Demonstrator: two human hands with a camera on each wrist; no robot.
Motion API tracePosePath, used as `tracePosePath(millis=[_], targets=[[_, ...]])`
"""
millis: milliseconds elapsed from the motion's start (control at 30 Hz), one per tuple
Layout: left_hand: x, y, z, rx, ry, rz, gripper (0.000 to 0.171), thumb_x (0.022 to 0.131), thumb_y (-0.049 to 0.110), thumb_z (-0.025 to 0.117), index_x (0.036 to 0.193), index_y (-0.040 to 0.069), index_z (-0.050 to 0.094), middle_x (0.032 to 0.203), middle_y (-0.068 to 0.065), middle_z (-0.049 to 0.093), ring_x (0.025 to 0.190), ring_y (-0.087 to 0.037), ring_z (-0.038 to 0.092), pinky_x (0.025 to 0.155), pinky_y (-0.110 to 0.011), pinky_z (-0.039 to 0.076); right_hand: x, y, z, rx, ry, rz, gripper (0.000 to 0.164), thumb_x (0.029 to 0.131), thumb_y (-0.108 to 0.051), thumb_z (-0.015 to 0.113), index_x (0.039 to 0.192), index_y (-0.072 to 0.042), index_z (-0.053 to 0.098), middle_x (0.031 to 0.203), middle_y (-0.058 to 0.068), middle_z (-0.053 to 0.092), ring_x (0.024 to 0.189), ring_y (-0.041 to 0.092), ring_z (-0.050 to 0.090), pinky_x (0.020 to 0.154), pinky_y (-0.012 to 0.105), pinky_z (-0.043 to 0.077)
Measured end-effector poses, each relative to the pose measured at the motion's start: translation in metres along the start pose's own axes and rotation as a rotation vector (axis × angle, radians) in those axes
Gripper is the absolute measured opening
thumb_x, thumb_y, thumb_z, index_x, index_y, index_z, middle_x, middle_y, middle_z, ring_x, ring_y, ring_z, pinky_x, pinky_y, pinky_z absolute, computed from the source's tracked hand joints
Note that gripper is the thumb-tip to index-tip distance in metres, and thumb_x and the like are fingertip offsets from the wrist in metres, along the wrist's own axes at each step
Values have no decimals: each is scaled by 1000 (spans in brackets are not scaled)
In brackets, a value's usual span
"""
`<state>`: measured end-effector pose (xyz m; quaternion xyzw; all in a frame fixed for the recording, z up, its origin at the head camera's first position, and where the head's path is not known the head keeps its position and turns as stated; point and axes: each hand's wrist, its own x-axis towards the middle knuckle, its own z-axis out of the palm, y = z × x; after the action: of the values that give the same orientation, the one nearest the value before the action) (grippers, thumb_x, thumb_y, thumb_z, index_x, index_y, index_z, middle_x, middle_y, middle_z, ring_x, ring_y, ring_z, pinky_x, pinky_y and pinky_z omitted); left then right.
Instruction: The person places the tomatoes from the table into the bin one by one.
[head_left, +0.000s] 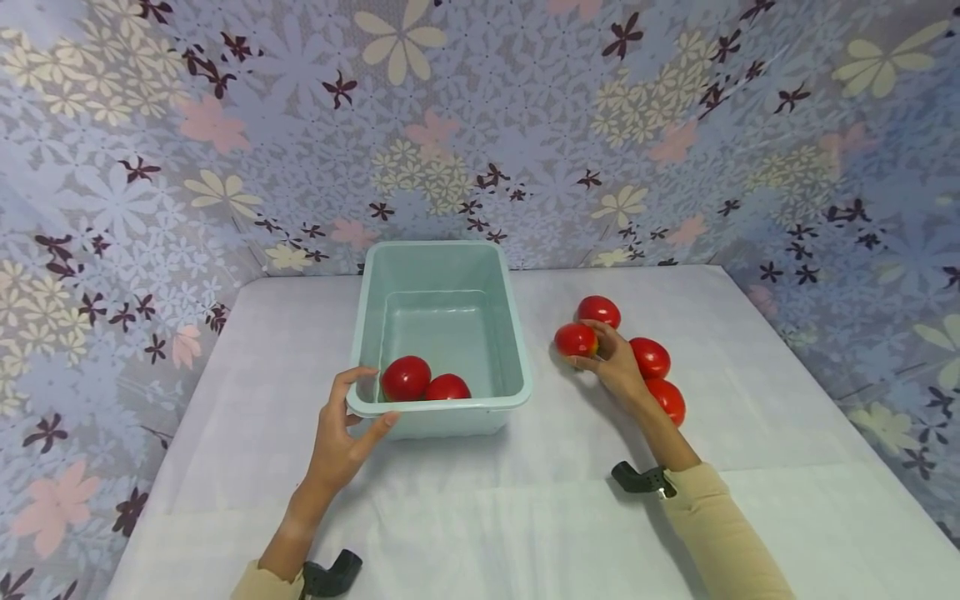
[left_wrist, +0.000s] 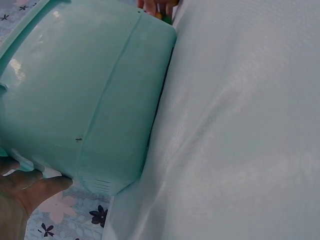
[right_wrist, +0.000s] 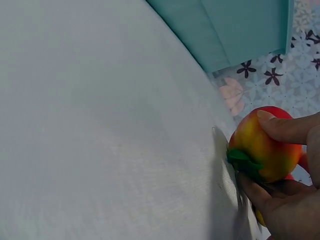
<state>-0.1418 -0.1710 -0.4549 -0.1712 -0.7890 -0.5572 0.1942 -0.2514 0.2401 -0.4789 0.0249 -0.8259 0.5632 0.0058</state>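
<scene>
At its near left corner, a pale green plastic basin (head_left: 438, 417) is held by my left hand (head_left: 341, 442), with a finger over the rim and the thumb along the front wall. Two red fruits (head_left: 407, 379) lie inside against the near wall. To the basin's right, my right hand (head_left: 618, 367) grips another red fruit (head_left: 575, 341) between thumb and fingers. The right wrist view shows this fruit (right_wrist: 270, 145) with a yellow-orange side and a green leaf at its lower end, close over the white cloth.
Near the right hand lie more red fruits: one behind it (head_left: 598, 312), and two to its right, a farther one (head_left: 649, 357) and a nearer one (head_left: 666, 401). White cloth (head_left: 480, 517) covers the table. Flower-patterned fabric (head_left: 480, 125) stands around the back and sides.
</scene>
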Motion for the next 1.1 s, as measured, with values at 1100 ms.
tracePosePath(millis=[1100], targets=[[0,-3,-1,14,0,-5,55,80,4,73,129,5,48,131,-12,57,119,-2,48,75,-29,55,-7,-65,9,208,17,-249,67,80,8,73,139,-8,47,135,3,58,123,15,52,93,23,51]])
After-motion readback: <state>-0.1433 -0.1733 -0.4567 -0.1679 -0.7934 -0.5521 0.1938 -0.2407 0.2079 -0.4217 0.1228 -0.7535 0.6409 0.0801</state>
